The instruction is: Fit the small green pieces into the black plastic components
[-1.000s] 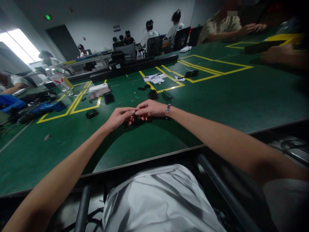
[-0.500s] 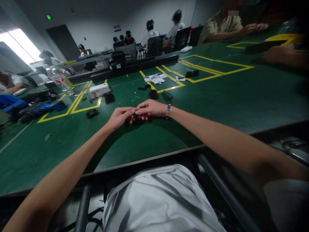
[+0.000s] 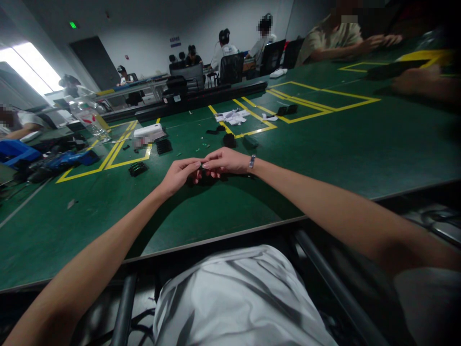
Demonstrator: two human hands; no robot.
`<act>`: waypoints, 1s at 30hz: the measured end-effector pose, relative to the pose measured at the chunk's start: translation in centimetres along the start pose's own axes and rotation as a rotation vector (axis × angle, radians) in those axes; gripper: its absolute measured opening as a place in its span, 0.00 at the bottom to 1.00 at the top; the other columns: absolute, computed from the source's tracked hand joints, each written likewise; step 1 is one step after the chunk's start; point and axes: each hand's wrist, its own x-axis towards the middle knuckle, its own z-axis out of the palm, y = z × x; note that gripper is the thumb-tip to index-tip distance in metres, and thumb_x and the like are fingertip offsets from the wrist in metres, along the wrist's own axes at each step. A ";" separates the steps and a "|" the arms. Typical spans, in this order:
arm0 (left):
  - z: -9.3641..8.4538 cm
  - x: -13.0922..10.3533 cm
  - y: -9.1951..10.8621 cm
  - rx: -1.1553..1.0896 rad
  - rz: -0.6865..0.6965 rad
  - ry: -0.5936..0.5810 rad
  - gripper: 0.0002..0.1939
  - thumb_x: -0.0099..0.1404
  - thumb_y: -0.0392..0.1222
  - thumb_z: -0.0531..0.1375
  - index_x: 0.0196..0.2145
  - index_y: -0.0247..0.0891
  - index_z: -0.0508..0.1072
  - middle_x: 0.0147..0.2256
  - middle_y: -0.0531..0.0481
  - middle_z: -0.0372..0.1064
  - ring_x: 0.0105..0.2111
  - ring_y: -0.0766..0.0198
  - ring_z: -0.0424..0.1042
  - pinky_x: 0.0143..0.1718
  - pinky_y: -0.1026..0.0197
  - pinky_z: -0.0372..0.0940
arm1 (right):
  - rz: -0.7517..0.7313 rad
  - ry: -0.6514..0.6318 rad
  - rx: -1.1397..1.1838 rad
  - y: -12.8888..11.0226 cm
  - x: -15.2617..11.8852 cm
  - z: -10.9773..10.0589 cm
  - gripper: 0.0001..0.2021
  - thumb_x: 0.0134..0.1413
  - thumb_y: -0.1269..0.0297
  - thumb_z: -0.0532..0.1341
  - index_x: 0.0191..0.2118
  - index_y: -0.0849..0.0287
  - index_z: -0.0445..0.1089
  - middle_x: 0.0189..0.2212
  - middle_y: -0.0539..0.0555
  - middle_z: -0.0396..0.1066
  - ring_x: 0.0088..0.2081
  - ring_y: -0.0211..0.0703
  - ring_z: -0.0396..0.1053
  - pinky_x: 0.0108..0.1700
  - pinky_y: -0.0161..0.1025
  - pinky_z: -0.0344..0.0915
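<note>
Above the green table, my left hand and my right hand meet at the fingertips. Both are closed in a pinch around something small and dark that the fingers mostly hide; its kind cannot be made out. A metal-banded watch or bracelet circles my right wrist. Just beyond my right hand lie a dark round piece and a dark green piece. To the left of my left hand is a black part with green bits. Tiny green scraps are scattered past my fingertips.
White paper pieces lie farther back, inside yellow tape lines. At left stand a white box, a ribbed black block, a clear bottle and blue tools. Another person's hand rests at far right. Several people sit beyond.
Almost nothing differs. My fingers have shifted very slightly at the pinch, and both hands stay in the same place.
</note>
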 end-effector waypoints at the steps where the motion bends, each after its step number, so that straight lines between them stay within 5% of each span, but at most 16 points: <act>1: 0.0 0.0 0.0 -0.015 -0.003 0.000 0.19 0.65 0.47 0.61 0.51 0.36 0.77 0.29 0.47 0.72 0.25 0.66 0.69 0.26 0.65 0.64 | -0.001 0.001 -0.002 0.0 0.0 0.0 0.13 0.51 0.59 0.70 0.35 0.65 0.74 0.27 0.53 0.74 0.27 0.34 0.71 0.26 0.29 0.66; 30: -0.3 0.1 0.5 -0.132 -0.040 0.039 0.18 0.62 0.41 0.59 0.49 0.35 0.77 0.26 0.49 0.71 0.22 0.67 0.68 0.25 0.64 0.62 | 0.024 0.072 0.204 -0.6 0.1 0.4 0.07 0.49 0.69 0.66 0.34 0.67 0.73 0.30 0.59 0.76 0.26 0.38 0.71 0.26 0.33 0.67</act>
